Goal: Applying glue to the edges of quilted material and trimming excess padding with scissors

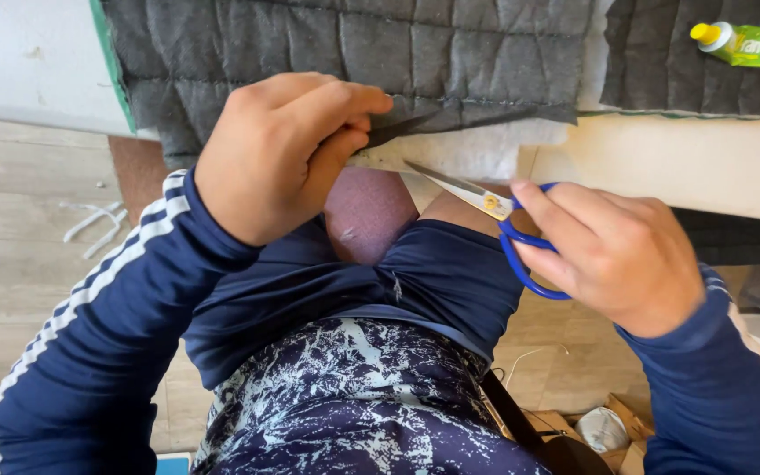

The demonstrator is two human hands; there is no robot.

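Pale wood flooring (19,237) lies below a workbench edge where dark grey quilted fabric (380,53) hangs over. Left hand (279,154) pinches a trimmed fabric strip (477,117) taut for cutting. Right hand (613,255) grips blue-handled scissors (494,211), blades parted just beneath that edge. A green glue tube (745,42) rests far right.

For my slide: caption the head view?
Left hand pinches grey quilted fabric edge; right hand works blue-handled scissors along it.
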